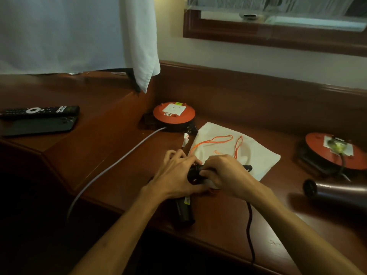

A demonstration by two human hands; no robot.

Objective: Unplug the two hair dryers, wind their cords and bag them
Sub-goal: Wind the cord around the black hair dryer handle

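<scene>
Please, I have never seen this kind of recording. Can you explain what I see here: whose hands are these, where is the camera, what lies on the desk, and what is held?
There is no machine: a person wears one camera on the head, looking down at the hands. The left hand and right hand both hold a black hair dryer and its black cord over the reddish-brown wooden desk. Behind them lies a white cloth drawstring bag with orange strings. Two round orange socket reels stand on the desk: the near one looks unplugged, the far right one has a plug in it. A second, dark metallic hair dryer lies at the right. At the left are a black remote control and a dark phone.
</scene>
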